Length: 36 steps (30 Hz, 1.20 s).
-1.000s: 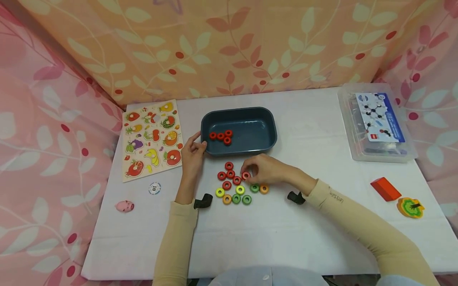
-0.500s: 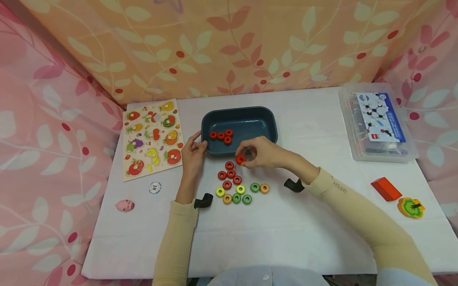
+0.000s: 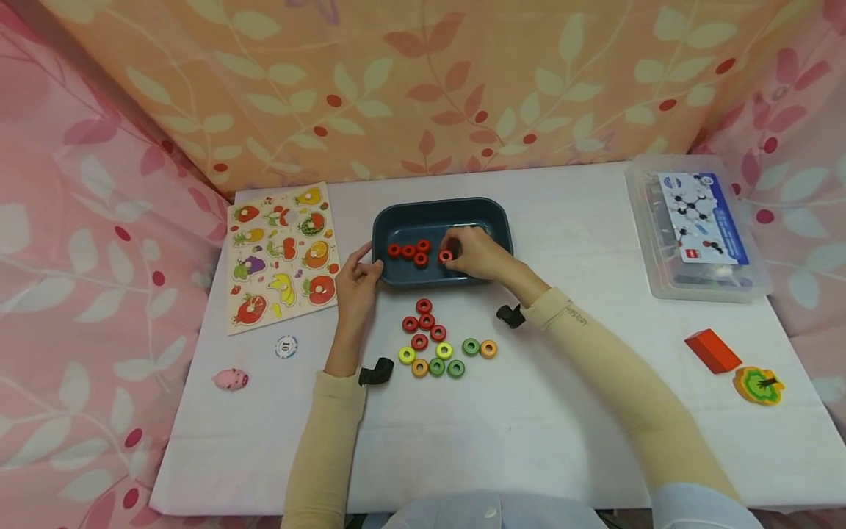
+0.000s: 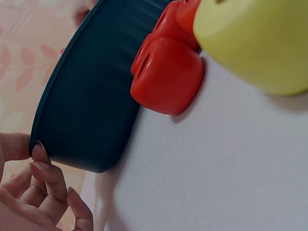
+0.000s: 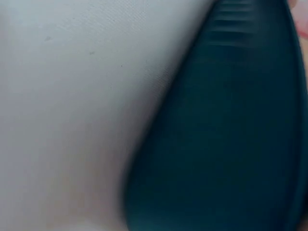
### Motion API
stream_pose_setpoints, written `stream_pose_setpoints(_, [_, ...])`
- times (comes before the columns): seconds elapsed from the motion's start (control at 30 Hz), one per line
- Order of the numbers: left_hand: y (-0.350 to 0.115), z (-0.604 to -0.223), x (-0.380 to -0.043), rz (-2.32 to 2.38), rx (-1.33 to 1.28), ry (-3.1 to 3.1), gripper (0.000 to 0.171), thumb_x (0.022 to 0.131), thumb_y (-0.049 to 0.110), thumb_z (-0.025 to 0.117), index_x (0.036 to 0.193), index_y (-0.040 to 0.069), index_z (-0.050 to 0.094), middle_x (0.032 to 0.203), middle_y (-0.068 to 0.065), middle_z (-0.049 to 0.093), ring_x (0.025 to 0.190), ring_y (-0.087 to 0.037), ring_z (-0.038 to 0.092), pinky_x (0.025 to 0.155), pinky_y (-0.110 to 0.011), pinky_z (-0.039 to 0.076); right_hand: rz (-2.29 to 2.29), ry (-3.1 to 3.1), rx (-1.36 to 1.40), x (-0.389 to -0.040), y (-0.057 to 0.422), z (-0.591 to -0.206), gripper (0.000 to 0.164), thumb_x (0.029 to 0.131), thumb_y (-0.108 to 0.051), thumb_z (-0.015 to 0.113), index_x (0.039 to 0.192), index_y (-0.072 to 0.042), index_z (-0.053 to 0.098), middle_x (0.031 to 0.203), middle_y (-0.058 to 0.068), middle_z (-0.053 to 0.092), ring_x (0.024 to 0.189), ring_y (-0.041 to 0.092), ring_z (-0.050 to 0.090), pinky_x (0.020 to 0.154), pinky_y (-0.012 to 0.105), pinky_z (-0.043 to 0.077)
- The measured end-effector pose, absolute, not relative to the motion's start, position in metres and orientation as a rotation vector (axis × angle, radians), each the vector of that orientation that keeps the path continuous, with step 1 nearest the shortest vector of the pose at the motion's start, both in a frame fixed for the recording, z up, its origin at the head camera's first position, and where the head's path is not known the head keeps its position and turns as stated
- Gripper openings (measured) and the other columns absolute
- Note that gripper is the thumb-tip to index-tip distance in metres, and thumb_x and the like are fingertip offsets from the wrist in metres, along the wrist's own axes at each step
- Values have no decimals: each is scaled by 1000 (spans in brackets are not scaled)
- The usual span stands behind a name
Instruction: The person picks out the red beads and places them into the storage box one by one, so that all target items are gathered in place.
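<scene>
A toy pig [image 3: 230,380] lies at the far left of a white-covered table [image 3: 542,433], below a fruit board [image 3: 277,253] and a round chip [image 3: 286,347] marked 10. Next to the board, a person's left hand [image 3: 357,286] grips the near-left corner of a dark blue tray [image 3: 448,223], thumb at the rim. Four red rings [image 3: 408,252] sit together on the left half of the tray's floor. In front of the tray, on the cloth, five more red rings [image 3: 426,321] cluster above two yellow rings [image 3: 443,350], two orange rings [image 3: 419,368] and three green rings [image 3: 456,369]. The right hand [image 3: 479,253], reaching over the tray's near rim, pinches a single red ring [image 3: 446,256] inside the tray, just right of the four; whether that ring touches the floor cannot be told. From the right wrist, the tray's outer side fills much of the view. At far right stand a clear box [image 3: 697,228] with a printed label, a red block [image 3: 713,350] and, just beside it, a yellow-and-green toy [image 3: 758,385].
</scene>
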State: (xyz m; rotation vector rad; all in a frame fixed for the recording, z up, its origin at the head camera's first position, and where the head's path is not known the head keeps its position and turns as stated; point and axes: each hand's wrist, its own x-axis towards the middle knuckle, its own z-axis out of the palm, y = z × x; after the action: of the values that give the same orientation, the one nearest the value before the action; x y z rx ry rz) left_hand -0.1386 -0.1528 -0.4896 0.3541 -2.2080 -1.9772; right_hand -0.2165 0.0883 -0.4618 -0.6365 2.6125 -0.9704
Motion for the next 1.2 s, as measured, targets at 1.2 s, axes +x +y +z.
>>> stream_pose_setpoints(1.2, [-147,-454,-128,-1990,386,-2267,42,98,10,63,140,7,58,81,-17,58,71,-17,51,65,-19,43,-995,2661,-632,-222,68,-462,33,89,-25,77,118,-11,69,108,5,66,92,17,61,78,35,50])
